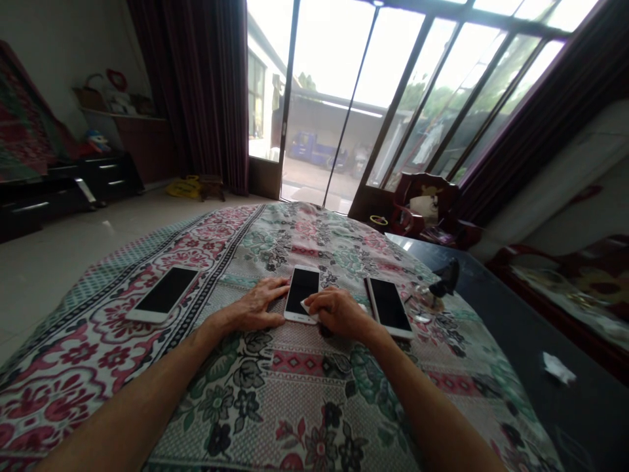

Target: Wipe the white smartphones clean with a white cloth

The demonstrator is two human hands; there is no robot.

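Observation:
A white smartphone (303, 295) with a dark screen lies flat on the patterned tablecloth in front of me. My left hand (255, 304) rests at its left edge, fingers stretched and apart, with fingertips touching the side. My right hand (337, 308) is closed in a pinch over the lower right of the screen. A small white tissue (305, 304) pokes out from its fingertips; the rest is hidden. Another white phone (164, 294) lies to the left. To the right is a third phone (390, 307), with a dark reddish edge along its left side.
A clear bottle with a black top (432, 295) is right of the phones. Crumpled white paper (559, 368) lies on the dark tabletop (531, 321) at the right. Beyond the table's far edge are a wooden chair (425, 203) and glass doors (334, 118).

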